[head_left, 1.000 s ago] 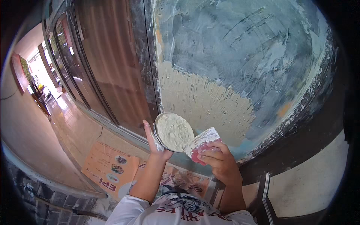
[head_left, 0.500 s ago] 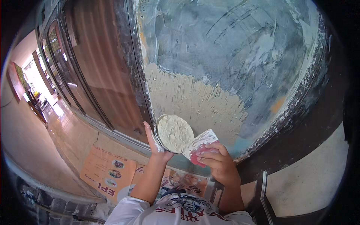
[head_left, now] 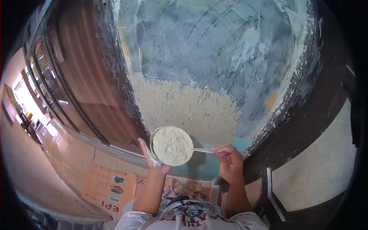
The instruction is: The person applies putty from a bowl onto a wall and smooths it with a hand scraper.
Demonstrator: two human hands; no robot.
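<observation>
A round, shallow tub of cream-coloured putty [head_left: 172,146] is held up in front of the wall, its lumpy surface facing me. My left hand [head_left: 154,161] grips it from the left and underneath; white smears mark the palm side. The fingers behind the tub are hidden. From the right, my right hand [head_left: 231,163] pinches a putty scraper [head_left: 202,150], now seen edge-on as a thin, whitish strip. Its tip meets the right rim of the putty. Behind them, a fresh cream putty patch [head_left: 184,105] with a ridged, ragged upper edge covers the lower wall.
Above the patch rises a blue-grey, streaky wall [head_left: 214,46]. A dark frame and brown glass panel [head_left: 86,69] stand left. Orange printed sheets [head_left: 109,188] lie on the floor below. On the right are a dark border [head_left: 303,126] and a pale curved surface [head_left: 318,168].
The scraper has turned from showing its red face to edge-on, its tip now at the tub's right rim. The wall and tub have shifted slightly left and the tub lower in view.
</observation>
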